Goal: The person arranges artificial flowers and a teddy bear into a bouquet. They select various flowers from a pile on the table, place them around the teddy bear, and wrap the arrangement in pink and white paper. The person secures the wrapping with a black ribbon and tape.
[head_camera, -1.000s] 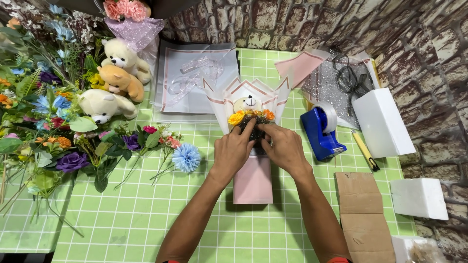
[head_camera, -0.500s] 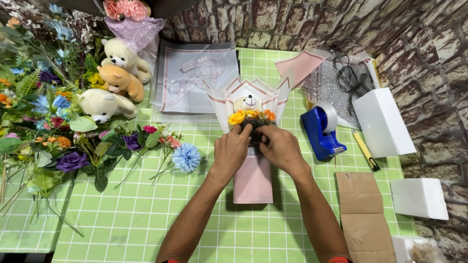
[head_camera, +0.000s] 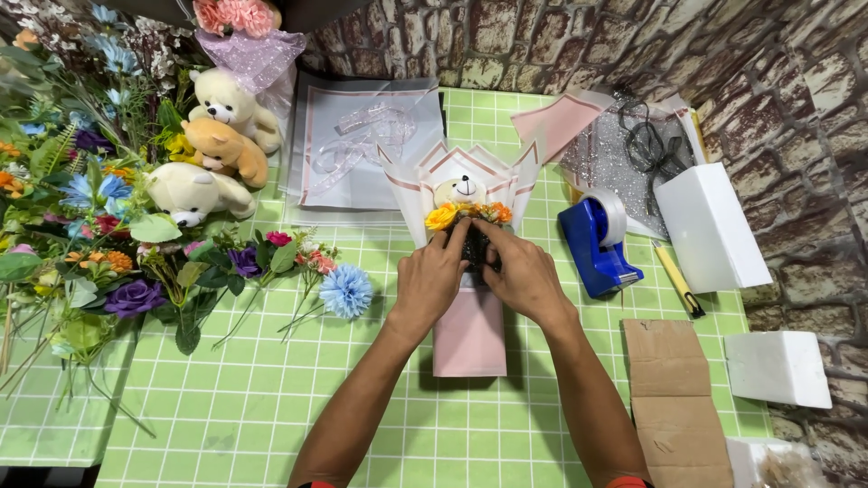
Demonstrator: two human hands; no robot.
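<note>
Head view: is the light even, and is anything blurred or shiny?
Head view: even, soft light; short shadows under the left hand, right hand and pink paper-wrapped bouquet; everything sharp; mild glare on the clear plastic wrapping sheet.

Pink wrap: matt paper, smooth. Clear film sheet at 11 o'clock from it: glossy plastic. Teddy bears: plush cloth, fuzzy. Tape dispenser at 3 o'clock: glossy blue plastic. Cardboard at 4 o'clock: matt, rough. White blocks: matt foam. Table cover: smooth, slight sheen.
</note>
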